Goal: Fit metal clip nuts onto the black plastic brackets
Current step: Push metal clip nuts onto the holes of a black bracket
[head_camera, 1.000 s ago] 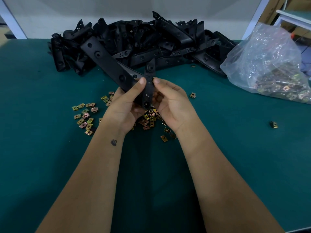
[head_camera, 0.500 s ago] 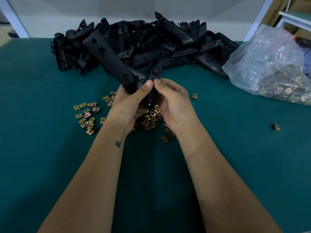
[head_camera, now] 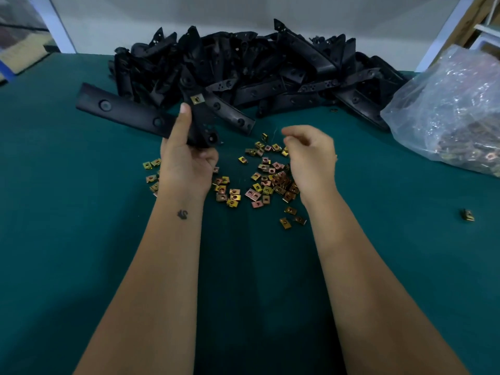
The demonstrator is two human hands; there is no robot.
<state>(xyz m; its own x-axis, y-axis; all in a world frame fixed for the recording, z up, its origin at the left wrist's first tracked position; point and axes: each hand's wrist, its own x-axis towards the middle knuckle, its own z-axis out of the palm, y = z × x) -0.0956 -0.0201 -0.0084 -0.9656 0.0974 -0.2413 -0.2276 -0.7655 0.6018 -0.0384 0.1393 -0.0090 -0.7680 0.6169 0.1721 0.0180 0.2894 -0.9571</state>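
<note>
Table (head_camera: 81, 239): green mat, near to far.
Loose nuts (head_camera: 266, 182): small folded metal clips scattered between the hands; judged light, stiff, springy; best pinched by the flat faces, open mouth leading.
Right hand (head_camera: 311, 155): held just above the nuts, fingers loosely curled; whether a nut is pinched cannot be told.
Left hand (head_camera: 186, 161): wrapped round the bracket's near end, thumb laid along its face.
Bracket (head_camera: 127, 110): black, rigid, light by judgement; raised off the table, left of centre.
Fitted nut (head_camera: 197, 99): seated on a bracket tab.
Pile (head_camera: 257, 69): brackets, far.
Bag (head_camera: 446, 112): far right, more nuts inside.
</note>
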